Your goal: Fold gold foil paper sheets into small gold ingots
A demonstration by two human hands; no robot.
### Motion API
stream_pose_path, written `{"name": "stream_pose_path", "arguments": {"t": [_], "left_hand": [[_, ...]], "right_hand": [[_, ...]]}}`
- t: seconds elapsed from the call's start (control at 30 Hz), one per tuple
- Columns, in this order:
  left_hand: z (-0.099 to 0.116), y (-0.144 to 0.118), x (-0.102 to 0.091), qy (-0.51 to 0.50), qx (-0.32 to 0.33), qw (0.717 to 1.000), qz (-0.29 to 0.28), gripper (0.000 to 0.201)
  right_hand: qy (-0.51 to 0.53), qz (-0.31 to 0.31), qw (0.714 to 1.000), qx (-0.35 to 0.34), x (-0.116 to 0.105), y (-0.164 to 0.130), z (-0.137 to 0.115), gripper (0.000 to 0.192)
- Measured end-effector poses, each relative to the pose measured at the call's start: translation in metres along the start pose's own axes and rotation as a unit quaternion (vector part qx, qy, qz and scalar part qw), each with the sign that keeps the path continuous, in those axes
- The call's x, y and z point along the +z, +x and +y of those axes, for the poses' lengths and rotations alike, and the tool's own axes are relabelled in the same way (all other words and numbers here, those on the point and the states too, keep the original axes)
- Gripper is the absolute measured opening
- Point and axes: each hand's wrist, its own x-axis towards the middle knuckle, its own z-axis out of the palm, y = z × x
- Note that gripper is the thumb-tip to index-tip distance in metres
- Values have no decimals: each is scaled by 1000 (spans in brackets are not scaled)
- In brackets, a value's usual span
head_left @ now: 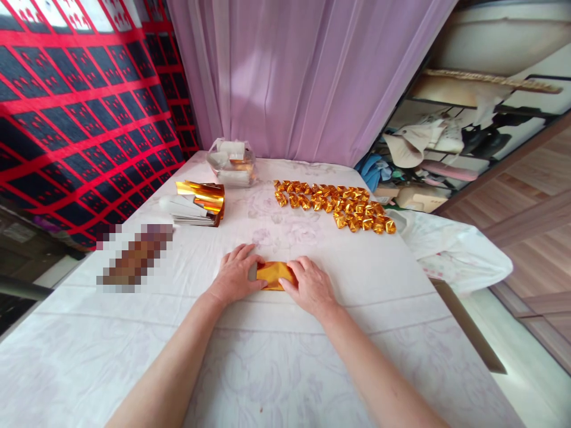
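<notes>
Left hand [235, 274] lay flat, fingers spread, pressing left end of gold foil [273, 273]. Right hand [308, 284] lay flat too, fingers loosely extended, pressing foil's right end. Neither hand gripped; both palms down. Foil sat on white cloth [267, 356] near table's middle, between hands, partly folded. Beyond, heap of folded gold pieces [334, 205] lay at right. Stack of gold sheets [200, 202] sat at left; clear box [232, 161] stood by purple curtain [303, 77]. White bag [455, 252] hung at right edge.
</notes>
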Motion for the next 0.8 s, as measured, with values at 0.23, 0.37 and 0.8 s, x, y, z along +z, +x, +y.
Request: {"name": "stream_pose_path", "arguments": {"t": [0.23,0.37,0.8], "left_hand": [[-1,0,2,3,7,1000,10,45],[-1,0,2,9,11,1000,19,43],[3,2,8,21,8,998,59,19]], "right_hand": [[-5,73,996,-56,-6,-2,-8,27],[26,43,991,-120,-3,2,-16,31],[57,29,981,-182,4,-19,-8,30]]}}
